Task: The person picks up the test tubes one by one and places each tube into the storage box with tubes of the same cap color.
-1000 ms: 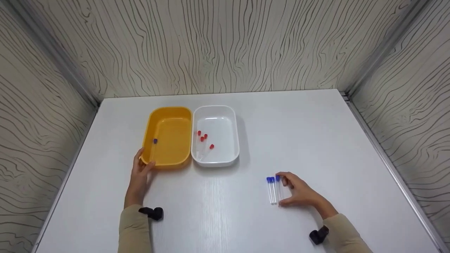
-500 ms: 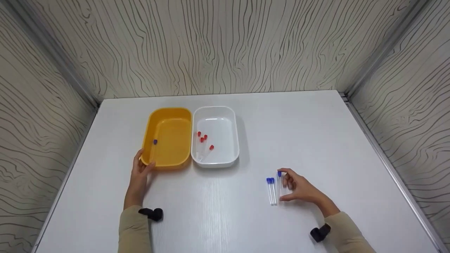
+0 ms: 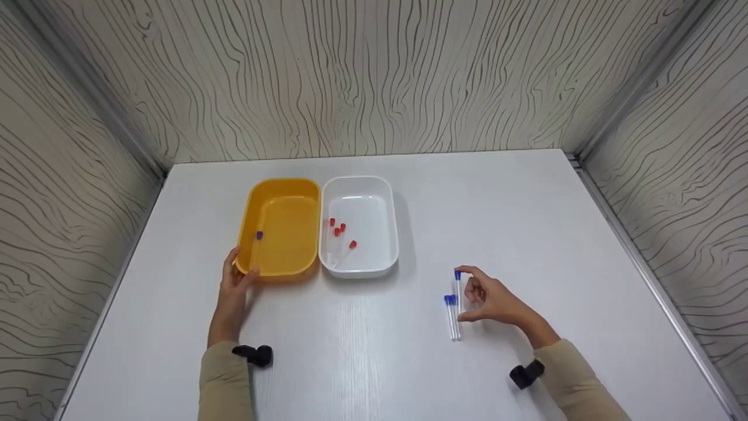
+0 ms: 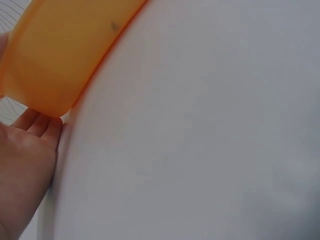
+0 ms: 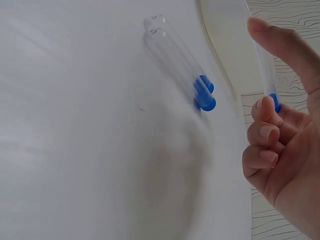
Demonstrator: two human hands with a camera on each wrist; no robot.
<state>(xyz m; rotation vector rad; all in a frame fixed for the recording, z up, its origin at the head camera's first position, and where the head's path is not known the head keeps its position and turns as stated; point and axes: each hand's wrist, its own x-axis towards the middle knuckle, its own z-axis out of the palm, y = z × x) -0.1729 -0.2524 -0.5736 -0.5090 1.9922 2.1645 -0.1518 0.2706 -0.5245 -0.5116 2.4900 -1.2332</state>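
Between thumb and index finger, my right hand point(image 3: 494, 301) pinches a clear test tube with a blue cap point(image 3: 458, 292), one digit at each end. In the right wrist view the held tube point(image 5: 267, 75) is off the table. Just left of it, two more blue-capped test tubes point(image 5: 180, 62) lie side by side on the table. My left hand point(image 3: 229, 295) grips the near left corner of the yellow tray point(image 3: 292, 234); the left wrist view shows its fingers point(image 4: 42, 125) against the corner. Inside that tray lies one blue-capped tube point(image 3: 259, 236).
A white tray point(image 3: 374, 213) stands against the yellow one's right side, with several red-capped tubes point(image 3: 337, 232) in it. Patterned walls point(image 3: 350, 82) enclose the white table point(image 3: 526, 210) at the back and sides.
My right hand has lifted the blue-capped test tube from beside the other two and moved it away from me, then slightly left. The left hand stays on the yellow tray.
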